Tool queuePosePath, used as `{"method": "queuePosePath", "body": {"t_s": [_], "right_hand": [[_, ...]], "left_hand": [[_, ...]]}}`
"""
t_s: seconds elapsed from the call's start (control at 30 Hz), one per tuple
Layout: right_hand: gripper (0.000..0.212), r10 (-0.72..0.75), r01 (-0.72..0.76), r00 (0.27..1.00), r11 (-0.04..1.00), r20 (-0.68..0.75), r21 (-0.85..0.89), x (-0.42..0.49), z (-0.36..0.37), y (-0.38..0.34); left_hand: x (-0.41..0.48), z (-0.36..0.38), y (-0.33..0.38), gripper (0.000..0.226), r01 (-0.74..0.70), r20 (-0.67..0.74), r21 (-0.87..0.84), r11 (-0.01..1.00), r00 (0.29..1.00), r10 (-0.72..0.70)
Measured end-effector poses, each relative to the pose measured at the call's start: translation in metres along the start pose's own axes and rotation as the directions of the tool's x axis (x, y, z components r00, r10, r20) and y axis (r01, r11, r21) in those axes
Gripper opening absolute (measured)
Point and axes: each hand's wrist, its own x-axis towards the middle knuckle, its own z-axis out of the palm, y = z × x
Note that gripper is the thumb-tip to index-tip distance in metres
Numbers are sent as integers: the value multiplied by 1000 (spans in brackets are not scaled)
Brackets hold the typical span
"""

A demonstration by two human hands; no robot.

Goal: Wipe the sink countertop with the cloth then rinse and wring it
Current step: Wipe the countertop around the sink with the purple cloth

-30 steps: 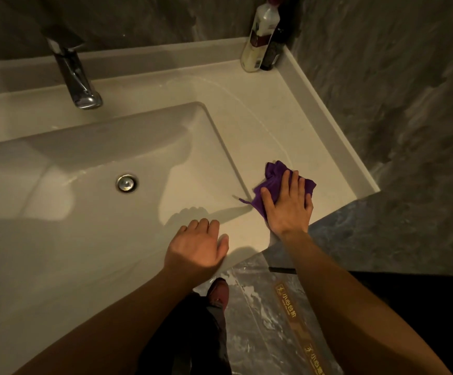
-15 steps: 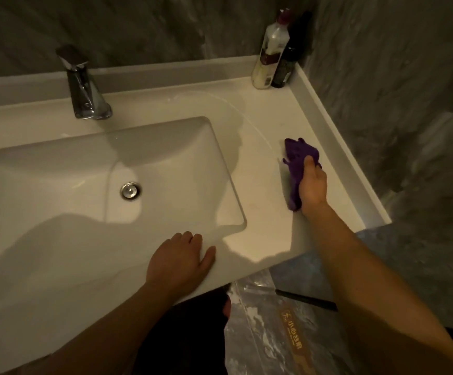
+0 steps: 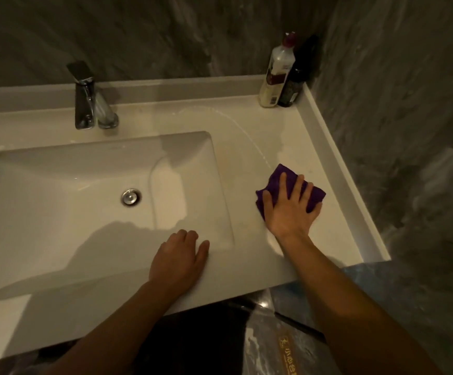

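Observation:
A purple cloth (image 3: 315, 195) lies crumpled on the white countertop (image 3: 249, 147), to the right of the sink basin (image 3: 57, 190). My right hand (image 3: 290, 209) presses flat on the cloth with the fingers spread, and covers most of it. My left hand (image 3: 178, 259) rests palm down on the front rim of the basin, holding nothing. A curved wet streak runs across the countertop behind the cloth.
A chrome tap (image 3: 88, 100) stands behind the basin, and a round drain plug (image 3: 131, 197) sits in its floor. A white bottle (image 3: 276, 74) and a dark bottle (image 3: 294, 82) stand in the back right corner. A raised ledge (image 3: 339, 163) borders the countertop against dark marbled walls.
My right hand swept the cloth away from the basin edge toward the ledge, then flattened on it again. My left hand stayed on the front rim. The view tilted up.

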Motion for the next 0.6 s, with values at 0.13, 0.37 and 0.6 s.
{"method": "queuePosePath", "body": {"t_s": [0.13, 0.37, 0.6], "right_hand": [[75, -142, 142, 990, 989, 4, -41, 24, -4, -4], [76, -299, 298, 954, 952, -12, -77, 65, -7, -21], [75, -385, 382, 922, 922, -44, -54, 112, -12, -57]], "left_hand": [[29, 13, 50, 68, -159, -47, -90, 983, 987, 155], [49, 28, 80, 75, -180, 57, 21, 984, 982, 178], [49, 26, 82, 75, -175, 71, 38, 984, 983, 172]]}}
